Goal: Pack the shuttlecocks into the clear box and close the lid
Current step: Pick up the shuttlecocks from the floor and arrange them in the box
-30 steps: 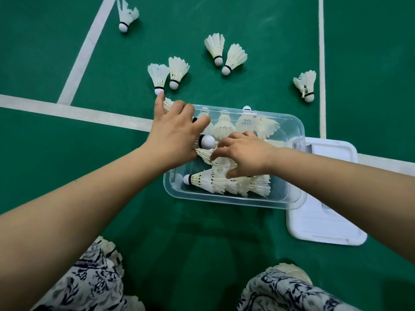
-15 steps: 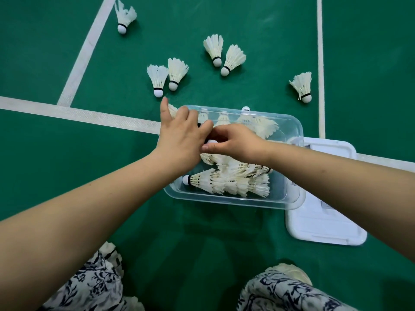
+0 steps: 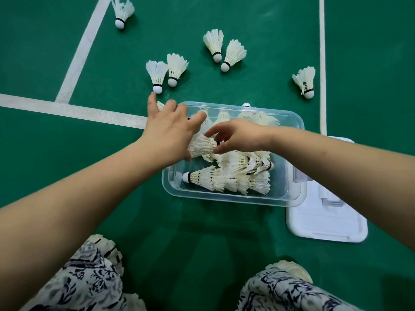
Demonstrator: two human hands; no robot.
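Observation:
The clear box (image 3: 224, 197) sits open on the green court floor, with several white shuttlecocks (image 3: 226, 180) lying stacked inside. Both hands meet over its left half. My left hand (image 3: 168, 131) holds the feather skirt of one shuttlecock (image 3: 201, 147) between thumb and fingers. My right hand (image 3: 238, 136) pinches the same shuttlecock at its cork end, and the cork is hidden under the fingers. The white lid (image 3: 325, 223) lies flat on the floor at the box's right corner, partly under my right forearm.
Several loose shuttlecocks lie on the floor beyond the box: a pair (image 3: 166, 72) just past my left fingertips, another pair (image 3: 224, 50), one at the right (image 3: 305, 84) and one far left (image 3: 122, 13). White court lines cross the floor. My knees and shoes fill the bottom.
The shuttlecock in my left hand has been turned, cork now toward the right. My right hand rose from the stacked shuttlecocks and took its cork end.

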